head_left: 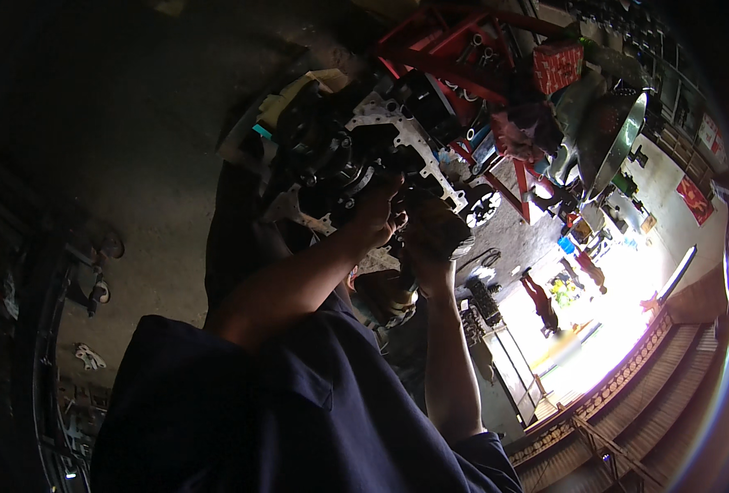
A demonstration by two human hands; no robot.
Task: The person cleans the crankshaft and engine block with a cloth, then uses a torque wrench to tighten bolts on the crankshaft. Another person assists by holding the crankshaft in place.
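An opened engine block [413,135], with a pale metal flange and a dark inside, lies in front of me. Over its near part my left hand [378,214] is closed, its fingers curled; whatever they hold is lost in shadow. Just to the right, my right hand [428,267] is closed at a dark, bulky thing [440,226] with a pale ridged end. Its kind is too dim to make out, and most of the fingers are hidden. The two hands are close together.
Behind the block stands a red metal frame [455,57] holding several wrenches. A red patterned box [558,66] and a dark red cloth [528,133] are beside it. Several people, one in dark red [540,302], are far off at the bright opening on the right.
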